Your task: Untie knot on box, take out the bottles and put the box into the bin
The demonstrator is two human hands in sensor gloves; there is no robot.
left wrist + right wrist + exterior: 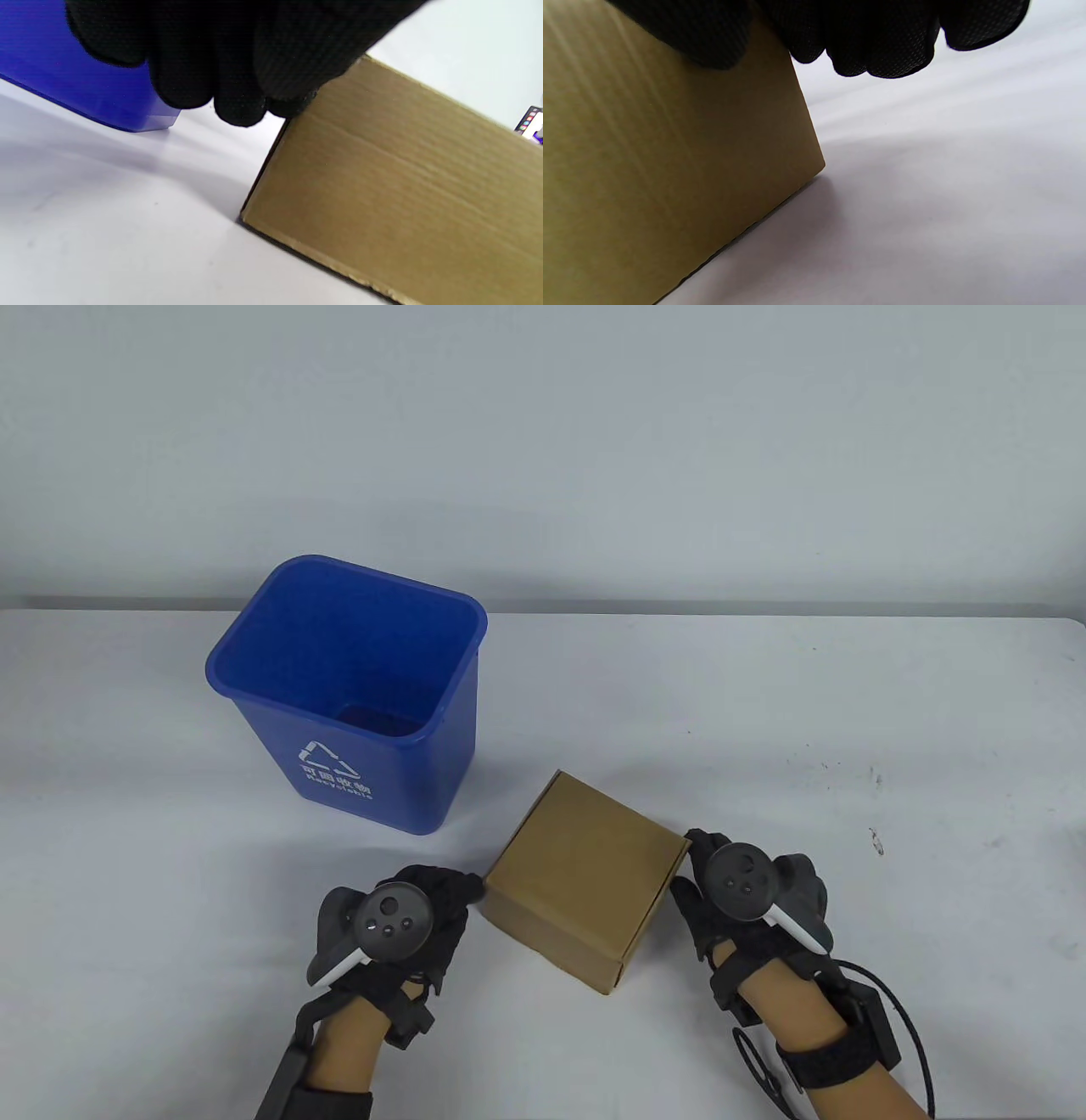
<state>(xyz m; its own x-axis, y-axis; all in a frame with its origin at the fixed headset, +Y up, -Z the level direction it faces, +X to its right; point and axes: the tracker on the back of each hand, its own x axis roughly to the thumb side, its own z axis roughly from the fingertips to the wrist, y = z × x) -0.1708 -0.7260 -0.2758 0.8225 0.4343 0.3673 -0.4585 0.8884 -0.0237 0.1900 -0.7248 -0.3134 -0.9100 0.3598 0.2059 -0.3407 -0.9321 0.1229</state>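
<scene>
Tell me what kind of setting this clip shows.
Likely a staged recording bench, not a home: plain white table against a bare wall, one blue recycling bin, one cardboard box, hands in sensor gloves.

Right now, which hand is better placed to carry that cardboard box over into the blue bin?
Probably the left hand: it touches the box on the side nearer the bin, which stands at the table's left. The right hand is on the far side.

Box (pixel 585 878) btwn hands, bin (pixel 356 691) behind-left on table (pixel 848 712).
</scene>
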